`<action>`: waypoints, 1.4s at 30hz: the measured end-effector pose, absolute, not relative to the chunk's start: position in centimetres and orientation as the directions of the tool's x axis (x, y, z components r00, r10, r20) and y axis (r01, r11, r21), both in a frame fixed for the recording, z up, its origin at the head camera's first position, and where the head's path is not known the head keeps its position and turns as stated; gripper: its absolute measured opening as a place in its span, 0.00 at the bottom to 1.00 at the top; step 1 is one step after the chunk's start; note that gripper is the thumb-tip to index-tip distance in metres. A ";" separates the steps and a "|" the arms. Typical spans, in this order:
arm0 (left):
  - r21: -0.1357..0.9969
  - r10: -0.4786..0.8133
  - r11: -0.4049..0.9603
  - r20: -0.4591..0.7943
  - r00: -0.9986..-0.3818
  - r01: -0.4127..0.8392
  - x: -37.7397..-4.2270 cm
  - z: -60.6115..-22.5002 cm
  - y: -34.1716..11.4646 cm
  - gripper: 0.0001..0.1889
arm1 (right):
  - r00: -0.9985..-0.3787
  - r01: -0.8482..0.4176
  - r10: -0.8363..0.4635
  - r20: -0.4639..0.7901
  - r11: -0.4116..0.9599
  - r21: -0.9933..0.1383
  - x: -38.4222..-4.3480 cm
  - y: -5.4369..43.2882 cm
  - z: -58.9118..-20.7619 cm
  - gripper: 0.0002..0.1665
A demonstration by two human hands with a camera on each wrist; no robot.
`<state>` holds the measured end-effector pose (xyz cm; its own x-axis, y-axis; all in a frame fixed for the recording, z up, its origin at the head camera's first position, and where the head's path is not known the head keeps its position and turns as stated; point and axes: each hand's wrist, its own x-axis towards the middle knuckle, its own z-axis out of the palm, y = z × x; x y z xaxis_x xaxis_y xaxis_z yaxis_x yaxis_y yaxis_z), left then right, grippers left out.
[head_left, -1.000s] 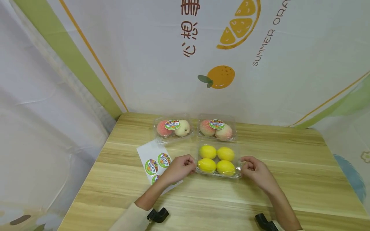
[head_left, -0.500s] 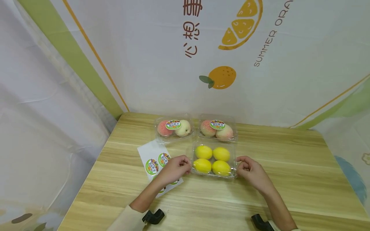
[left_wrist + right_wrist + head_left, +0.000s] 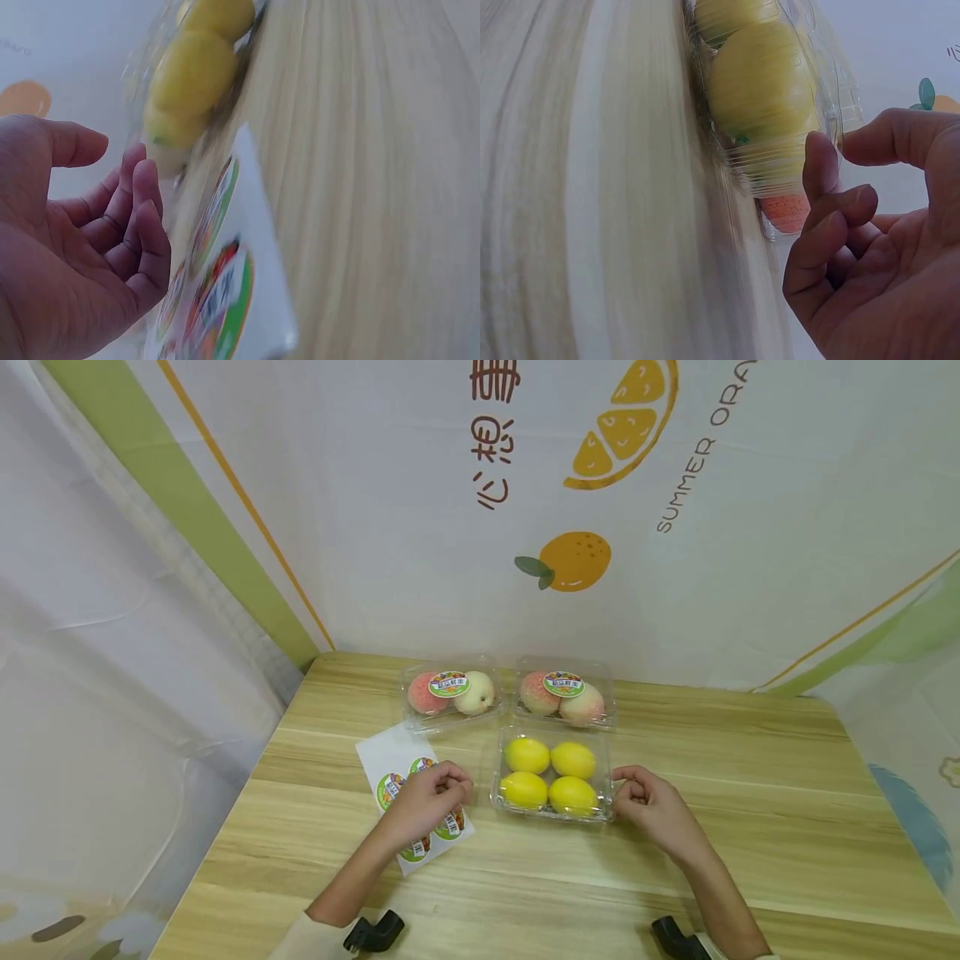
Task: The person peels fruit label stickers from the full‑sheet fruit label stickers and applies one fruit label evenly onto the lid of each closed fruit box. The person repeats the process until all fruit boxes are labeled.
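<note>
A clear plastic clamshell box (image 3: 551,815) with several yellow lemons (image 3: 573,795) inside sits on the wooden table. My right hand (image 3: 654,803) is at its right edge; in the right wrist view, thumb and index finger (image 3: 821,159) pinch the clear rim. Left of the box, and apart from it, my left hand (image 3: 424,802) hovers over a white sheet (image 3: 396,745) of round fruit stickers (image 3: 392,787), covering part of it. Its fingers are loosely curled with nothing between them, as the left wrist view (image 3: 150,217) confirms.
Behind the lemons stand two more clear boxes: one with a red and a pale peach (image 3: 474,695), the other with two pinkish peaches (image 3: 582,703). Each bears a round label on its lid. A white printed curtain (image 3: 420,568) hangs along the table's back edge.
The lemon box has shifted slightly left along with both hands. My left hand has then let go of the box's left side and moved left over the sticker sheet.
</note>
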<state>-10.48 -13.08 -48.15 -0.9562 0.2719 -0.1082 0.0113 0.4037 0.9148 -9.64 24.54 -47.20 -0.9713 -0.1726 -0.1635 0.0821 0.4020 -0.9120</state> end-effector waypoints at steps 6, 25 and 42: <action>0.879 0.185 0.477 -0.075 -0.980 0.023 -10.8 -47.7 -16.3 0.08 | -0.970 0.100 -0.163 -0.181 0.411 -0.906 -9.7 24.6 -47.2 0.27; 0.621 -0.006 0.782 -0.080 -0.997 -0.054 -14.4 -48.2 -24.7 0.37 | -0.963 0.104 -0.185 -0.194 0.409 -0.907 -9.6 24.6 -46.9 0.26; 0.516 0.006 0.854 -0.142 -0.990 -0.069 -15.3 -47.5 -24.1 0.41 | -0.963 0.109 -0.185 -0.195 0.396 -0.912 -9.6 24.7 -47.1 0.27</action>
<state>-15.28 -24.12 -47.47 -0.9898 0.0057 -0.1424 -0.0694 0.8535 0.5164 -9.65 24.67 -47.11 -0.9631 -0.1851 -0.1954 0.1089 0.3959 -0.9118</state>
